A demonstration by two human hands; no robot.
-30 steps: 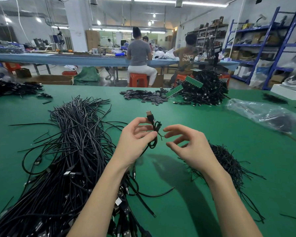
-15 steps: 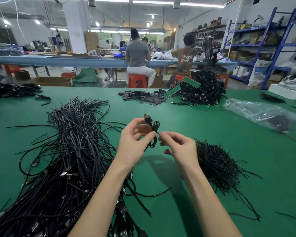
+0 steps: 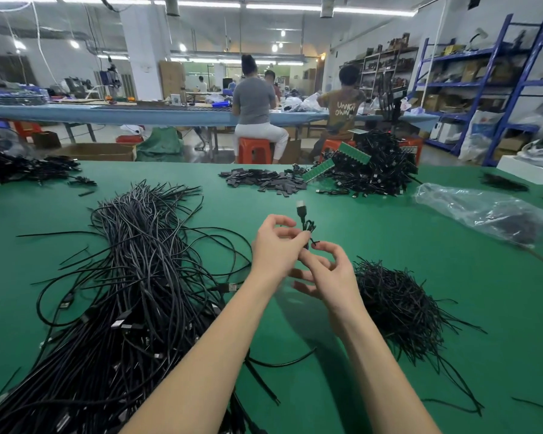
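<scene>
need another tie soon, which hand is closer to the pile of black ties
Right. The right hand, pinching a tie on the coiled cable, is just beside the tie pile; the left hand holds the cable further left.

Workshop hall: ceiling strip lights (image 3: 276, 7) glow over white pillar (image 3: 145, 51), blue shelving (image 3: 452, 85), long blue bench (image 3: 107, 115), orange stools (image 3: 254, 148).

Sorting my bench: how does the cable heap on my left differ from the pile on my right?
The cable heap is larger, with long strands and plugs; the right pile is smaller, with short thin strands, no plugs. Both are black, loose on the green table.
</scene>
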